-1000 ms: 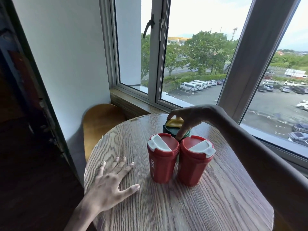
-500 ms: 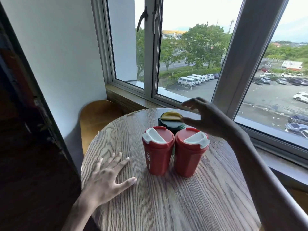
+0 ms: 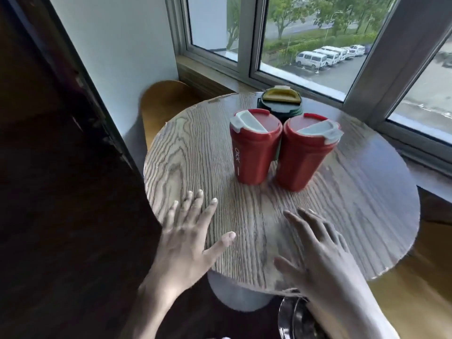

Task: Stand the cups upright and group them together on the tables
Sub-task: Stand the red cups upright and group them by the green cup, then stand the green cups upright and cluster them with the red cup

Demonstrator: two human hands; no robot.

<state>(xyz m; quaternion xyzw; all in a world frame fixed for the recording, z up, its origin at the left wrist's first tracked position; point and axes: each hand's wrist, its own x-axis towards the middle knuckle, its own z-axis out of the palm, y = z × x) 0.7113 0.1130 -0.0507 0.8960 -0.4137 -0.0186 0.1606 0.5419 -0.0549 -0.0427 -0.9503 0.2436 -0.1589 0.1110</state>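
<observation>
Two red cups with white flip lids stand upright side by side on the round wooden table (image 3: 354, 216): the left red cup (image 3: 253, 152) and the right red cup (image 3: 303, 157). Directly behind them a dark green cup with a yellow lid (image 3: 281, 102) stands upright, touching or nearly touching them. My left hand (image 3: 188, 238) lies flat and open on the table's near left part, apart from the cups. My right hand (image 3: 318, 250) hovers open over the near edge, fingers spread, holding nothing.
A wooden chair back (image 3: 166, 101) stands left of the table under the window sill (image 3: 208, 77). A dark wall panel (image 3: 61, 167) fills the left. A shiny metal object (image 3: 293, 316) sits below the table's near edge. The table's pedestal (image 3: 234, 294) shows beneath.
My right hand left the green cup's lid and drew back to the near edge of the table. The view tilted down. The cups kept their places.
</observation>
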